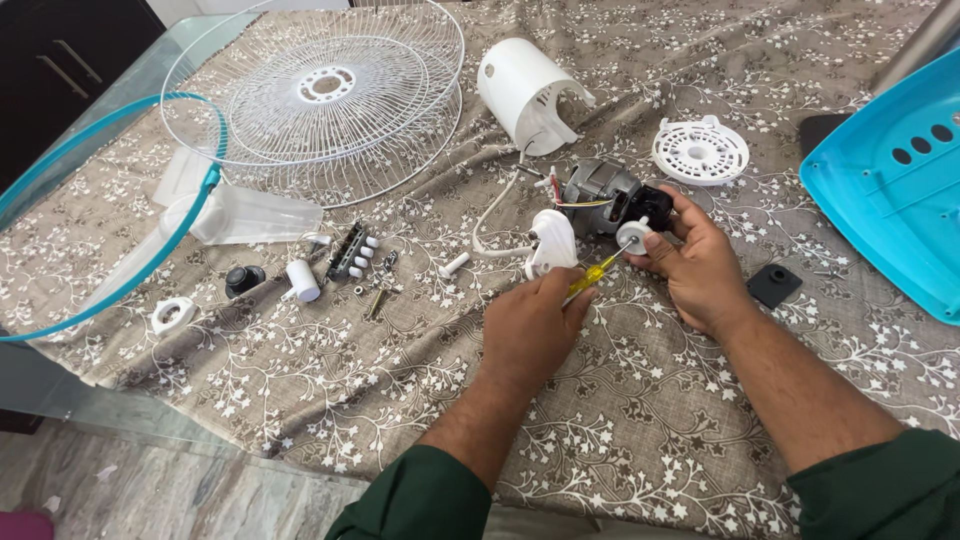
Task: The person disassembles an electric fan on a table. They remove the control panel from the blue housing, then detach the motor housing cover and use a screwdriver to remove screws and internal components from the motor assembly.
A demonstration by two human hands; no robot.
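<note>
Grey fan motor [598, 198] lies on the patterned tablecloth [640, 400]; my right hand [695, 262] grips its white knob end [633, 236] to steady it, while my left hand [530, 325] pinches a yellow screwdriver [592, 275] aimed at it.

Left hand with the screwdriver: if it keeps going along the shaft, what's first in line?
Likely the small white wheel on the fan motor; the screwdriver in the left hand already points at it. Depth is unclear.
</note>
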